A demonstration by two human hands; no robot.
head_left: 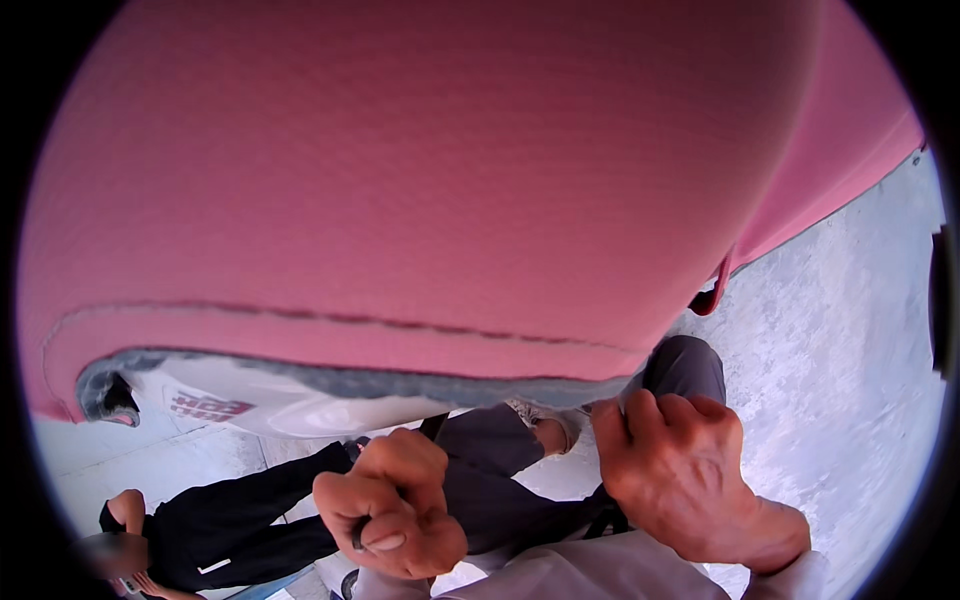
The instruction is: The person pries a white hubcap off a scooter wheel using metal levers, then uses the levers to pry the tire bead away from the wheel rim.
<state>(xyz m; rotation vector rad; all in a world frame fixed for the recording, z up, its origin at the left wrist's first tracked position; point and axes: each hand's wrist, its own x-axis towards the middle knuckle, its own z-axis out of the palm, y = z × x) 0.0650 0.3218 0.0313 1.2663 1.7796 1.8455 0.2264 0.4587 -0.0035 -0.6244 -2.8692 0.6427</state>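
A big pink fabric cover (450, 180) fills the upper part of the view, with a stitched hem and a grey edge binding (300, 375). Under that edge shows a smooth white curved surface (330, 405) with dark red print. My right hand (675, 470) is closed at the cover's lower right edge, its fingers curled over the binding. Below the white surface, my left hand (395, 505) is closed, with thumb pressed to curled fingers. A dark bit shows beside the thumb; what it is, I cannot make out.
A red loop (712, 290) hangs from the cover's right side. My legs in dark grey trousers (500, 500) are below. At the lower left is another person in black clothes (240, 520). Pale, worn floor (830, 350) lies to the right.
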